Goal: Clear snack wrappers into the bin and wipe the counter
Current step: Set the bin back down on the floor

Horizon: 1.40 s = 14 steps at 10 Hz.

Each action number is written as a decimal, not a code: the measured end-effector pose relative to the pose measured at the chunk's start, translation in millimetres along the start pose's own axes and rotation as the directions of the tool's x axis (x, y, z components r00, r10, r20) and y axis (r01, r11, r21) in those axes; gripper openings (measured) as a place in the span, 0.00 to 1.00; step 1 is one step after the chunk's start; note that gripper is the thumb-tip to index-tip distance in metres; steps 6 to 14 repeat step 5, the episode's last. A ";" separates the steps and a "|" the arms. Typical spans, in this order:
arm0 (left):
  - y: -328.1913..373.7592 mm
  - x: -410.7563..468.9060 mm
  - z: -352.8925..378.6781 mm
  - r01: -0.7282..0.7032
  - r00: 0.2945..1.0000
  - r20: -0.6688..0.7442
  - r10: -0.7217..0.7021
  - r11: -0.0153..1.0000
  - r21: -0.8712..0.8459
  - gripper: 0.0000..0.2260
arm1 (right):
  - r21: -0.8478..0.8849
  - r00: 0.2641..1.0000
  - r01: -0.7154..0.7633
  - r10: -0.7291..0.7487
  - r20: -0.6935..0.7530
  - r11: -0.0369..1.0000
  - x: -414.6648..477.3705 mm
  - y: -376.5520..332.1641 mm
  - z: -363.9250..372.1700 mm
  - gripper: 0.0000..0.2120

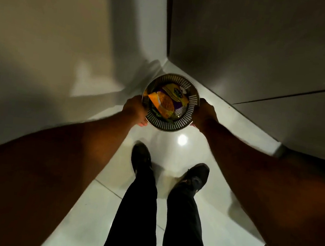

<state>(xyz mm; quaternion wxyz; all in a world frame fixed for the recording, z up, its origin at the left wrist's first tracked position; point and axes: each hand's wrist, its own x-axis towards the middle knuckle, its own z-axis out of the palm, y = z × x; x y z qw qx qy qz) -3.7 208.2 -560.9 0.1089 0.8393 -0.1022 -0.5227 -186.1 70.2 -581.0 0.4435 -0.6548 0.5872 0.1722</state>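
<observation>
Left hand (134, 107) and right hand (206, 113) clasp the bin (192, 103) (arms outstretched).

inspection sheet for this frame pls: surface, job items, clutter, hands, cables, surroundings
Surface: pale glossy tiled floor; no counter in view.
Job's things: round slotted metal bin in a corner, holding wrappers, orange and purple on top.
Clutter: nothing seen.
Grippers: left hand and right hand grip opposite sides of the bin; whether it is lifted or standing cannot be told.
Cables: nothing seen.
Surroundings: pale wall on the left, grey cabinet doors on the right; the person's black shoes and trousers below.
</observation>
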 end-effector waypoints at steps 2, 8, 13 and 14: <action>-6.6 35.1 9.4 0.083 0.997 0.008 -0.082 0.993 -0.085 0.18 | -0.076 0.999 -0.019 0.021 0.032 0.997 20.9 -6.2 3.1 0.20; -12.8 40.1 6.6 0.005 0.994 -0.110 -0.010 0.999 -0.050 0.22 | 0.068 0.999 -0.023 0.019 0.046 0.997 38.2 -8.0 10.6 0.19; -12.8 40.1 6.6 0.005 0.994 -0.110 -0.010 0.999 -0.050 0.22 | 0.068 0.999 -0.023 0.019 0.046 0.997 38.2 -8.0 10.6 0.19; -12.8 40.1 6.6 0.005 0.994 -0.110 -0.010 0.999 -0.050 0.22 | 0.068 0.999 -0.023 0.019 0.046 0.997 38.2 -8.0 10.6 0.19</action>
